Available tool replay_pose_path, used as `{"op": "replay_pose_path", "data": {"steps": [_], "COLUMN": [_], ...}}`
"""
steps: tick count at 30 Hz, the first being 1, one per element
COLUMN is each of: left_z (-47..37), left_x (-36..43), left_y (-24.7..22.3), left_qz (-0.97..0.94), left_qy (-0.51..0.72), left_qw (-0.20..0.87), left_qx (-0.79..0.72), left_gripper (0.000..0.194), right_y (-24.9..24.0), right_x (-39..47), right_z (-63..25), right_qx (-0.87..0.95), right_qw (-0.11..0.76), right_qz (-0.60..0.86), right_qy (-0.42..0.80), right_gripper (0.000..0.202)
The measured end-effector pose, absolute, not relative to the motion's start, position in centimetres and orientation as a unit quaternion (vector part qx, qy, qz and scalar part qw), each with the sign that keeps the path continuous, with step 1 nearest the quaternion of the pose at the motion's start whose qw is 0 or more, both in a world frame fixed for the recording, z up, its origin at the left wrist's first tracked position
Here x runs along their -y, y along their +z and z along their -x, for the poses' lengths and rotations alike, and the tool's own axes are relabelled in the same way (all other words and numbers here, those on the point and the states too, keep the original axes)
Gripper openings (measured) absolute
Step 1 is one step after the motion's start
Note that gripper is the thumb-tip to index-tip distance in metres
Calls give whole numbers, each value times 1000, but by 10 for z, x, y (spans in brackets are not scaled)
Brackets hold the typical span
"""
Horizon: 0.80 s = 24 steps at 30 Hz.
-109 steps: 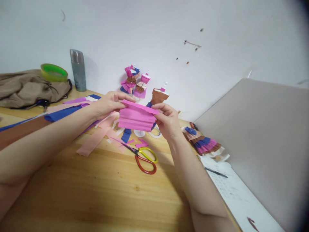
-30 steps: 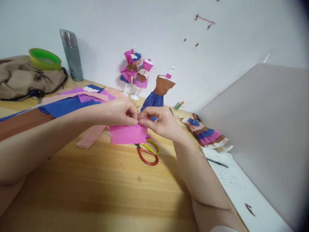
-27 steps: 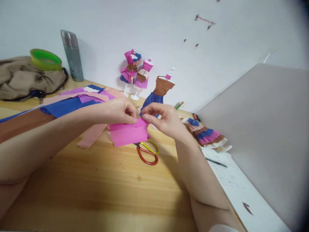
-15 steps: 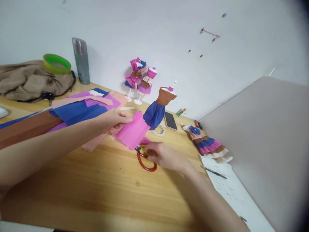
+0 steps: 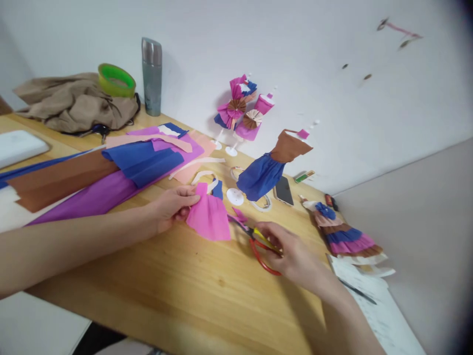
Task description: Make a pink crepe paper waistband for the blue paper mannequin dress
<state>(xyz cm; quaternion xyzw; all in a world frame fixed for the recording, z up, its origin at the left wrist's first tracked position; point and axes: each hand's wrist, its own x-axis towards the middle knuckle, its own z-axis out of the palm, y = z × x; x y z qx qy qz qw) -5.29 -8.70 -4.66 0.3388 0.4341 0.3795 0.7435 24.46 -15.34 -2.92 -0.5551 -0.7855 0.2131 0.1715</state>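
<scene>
My left hand (image 5: 177,203) pinches a piece of pink crepe paper (image 5: 210,219) at its upper left corner, and the sheet hangs loosely just above the table. My right hand (image 5: 286,246) is closed round the handles of a pair of scissors (image 5: 263,260) with red and yellow grips. Its dark blades point left at the paper's right edge; whether they touch it I cannot tell. Beside the blades lies a small pink scrap (image 5: 239,214). Behind the paper, a mini dress form (image 5: 273,162) stands tilted in the view, wearing a brown top and blue skirt.
At left lie layered crepe paper sheets (image 5: 74,170). A tumbler (image 5: 152,79), brown cloth (image 5: 84,106) and green tape roll (image 5: 117,81) are at the back. Two dressed forms (image 5: 242,111) stand by the wall. A phone (image 5: 283,191), striped dress (image 5: 343,231) and notebook (image 5: 364,283) are at right.
The pink paper has turned and dropped away from the blue skirt, and its shape looks narrower at the top. The scissors have swung so their blades show more fully. The camera view has shifted.
</scene>
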Motion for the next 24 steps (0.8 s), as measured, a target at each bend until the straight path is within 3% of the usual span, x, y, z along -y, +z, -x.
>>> {"op": "replay_pose_path", "data": {"steps": [3,8,11,16,24], "left_z": [55,52,49,49,48], "left_x": [92,102,111,127,138], "left_y": [-45,-39,-37,-44,-65], "left_qz": [-343,-334,-329,-268,-271], "left_qy": [375,385,388,361,381], "left_qw": [753,743,752,780,810], "left_qx": [-418,-434,-418,-435,-353], "left_gripper": [22,13,7,2,11], "right_y": [-30,-35,-29,-25,-45], "right_x": [156,157,159,165,179], "right_z": [-261,-261,-245,-214,-206], "right_qx": [750,694,682,705,721], "right_qw": [200,300,305,214,240], "right_qz": [590,521,488,523,533], "right_qy": [224,396,452,429,373], "right_gripper": [43,51,61,40,39]}}
